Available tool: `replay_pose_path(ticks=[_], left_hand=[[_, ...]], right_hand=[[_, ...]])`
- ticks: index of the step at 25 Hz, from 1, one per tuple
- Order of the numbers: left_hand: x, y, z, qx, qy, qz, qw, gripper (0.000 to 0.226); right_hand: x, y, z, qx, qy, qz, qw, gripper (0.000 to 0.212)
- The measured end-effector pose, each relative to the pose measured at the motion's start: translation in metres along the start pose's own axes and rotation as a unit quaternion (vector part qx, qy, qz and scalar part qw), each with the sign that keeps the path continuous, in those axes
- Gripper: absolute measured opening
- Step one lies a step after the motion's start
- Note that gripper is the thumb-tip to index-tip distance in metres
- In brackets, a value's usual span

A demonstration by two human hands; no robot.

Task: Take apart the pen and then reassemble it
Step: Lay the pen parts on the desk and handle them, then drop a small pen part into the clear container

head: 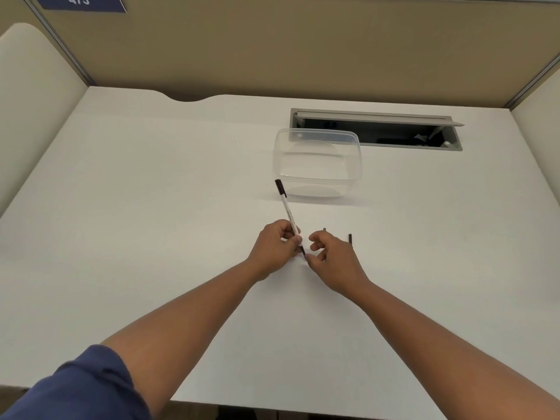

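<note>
A white pen (286, 209) with a black cap on its far end slants up and away from my hands. My left hand (274, 248) grips the barrel near its lower end. My right hand (328, 259) pinches the dark tip at the pen's near end with thumb and forefinger. Behind my right hand, two small dark pen parts lie on the white desk: one (324, 229) mostly hidden by my fingers, another (350, 238) just to the right.
A clear plastic container (318, 163) stands beyond the pen. Behind it is an open cable hatch (375, 128) set into the desk (151, 207). Beige partition walls enclose the back and both sides.
</note>
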State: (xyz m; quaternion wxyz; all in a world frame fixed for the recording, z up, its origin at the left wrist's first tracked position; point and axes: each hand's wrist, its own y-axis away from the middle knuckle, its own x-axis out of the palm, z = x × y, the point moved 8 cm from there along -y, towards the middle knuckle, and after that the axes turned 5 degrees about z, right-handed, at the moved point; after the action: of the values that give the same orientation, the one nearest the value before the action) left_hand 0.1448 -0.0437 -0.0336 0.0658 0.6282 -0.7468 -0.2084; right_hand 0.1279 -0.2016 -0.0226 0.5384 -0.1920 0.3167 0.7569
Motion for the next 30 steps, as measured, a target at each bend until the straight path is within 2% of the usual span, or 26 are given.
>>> replay_pose_path(ticks=[3,7,11,14,15,17,18,19,21,22,23,24,27,30], left_hand=[[-0.001,0.004,0.002,-0.015,0.073,0.010,0.997,0.008],[0.002,0.009,0.003,-0.042,0.137,0.033,0.989,0.012],[0.005,0.015,0.005,-0.062,0.140,0.053,0.987,0.013],[0.002,0.019,0.003,-0.073,0.083,0.057,0.992,0.010],[0.000,0.020,0.000,-0.071,0.034,0.055,0.995,0.014],[-0.010,0.020,-0.011,-0.030,-0.145,0.037,0.988,0.026],[-0.015,0.021,-0.022,0.017,-0.256,0.017,0.966,0.029],[-0.016,0.025,-0.036,0.089,-0.355,-0.004,0.931,0.028],[-0.006,0.040,-0.063,0.275,-0.491,-0.021,0.826,0.020],[0.001,0.046,-0.067,0.330,-0.545,-0.017,0.770,0.026],[0.005,0.047,-0.068,0.351,-0.586,-0.013,0.730,0.035],[0.008,0.044,-0.066,0.347,-0.614,-0.008,0.709,0.039],[0.015,0.037,-0.060,0.331,-0.663,0.020,0.671,0.028],[0.013,0.036,-0.059,0.326,-0.673,0.022,0.663,0.045]], right_hand=[[0.003,0.002,0.003,0.007,-0.001,-0.003,1.000,0.032],[0.003,0.001,0.006,0.014,-0.010,-0.013,1.000,0.017],[0.001,0.002,0.010,0.010,-0.018,-0.030,0.999,0.013],[0.000,0.004,0.011,0.010,-0.010,-0.031,0.999,0.013],[-0.001,0.005,0.011,0.011,-0.002,-0.030,0.999,0.014],[-0.003,0.007,0.010,0.019,0.017,-0.027,0.999,0.016],[-0.004,0.008,0.009,0.024,0.029,-0.027,0.999,0.017],[-0.005,0.009,0.009,0.027,0.045,-0.025,0.998,0.017],[-0.008,0.010,0.012,0.026,0.080,-0.018,0.996,0.021],[-0.008,0.011,0.015,0.024,0.096,-0.011,0.995,0.022],[-0.007,0.012,0.017,0.020,0.111,-0.004,0.994,0.024],[-0.007,0.013,0.019,0.017,0.125,0.002,0.992,0.026],[-0.008,0.012,0.022,0.004,0.156,0.013,0.988,0.032],[-0.011,0.013,0.025,-0.013,0.184,0.019,0.983,0.025]])
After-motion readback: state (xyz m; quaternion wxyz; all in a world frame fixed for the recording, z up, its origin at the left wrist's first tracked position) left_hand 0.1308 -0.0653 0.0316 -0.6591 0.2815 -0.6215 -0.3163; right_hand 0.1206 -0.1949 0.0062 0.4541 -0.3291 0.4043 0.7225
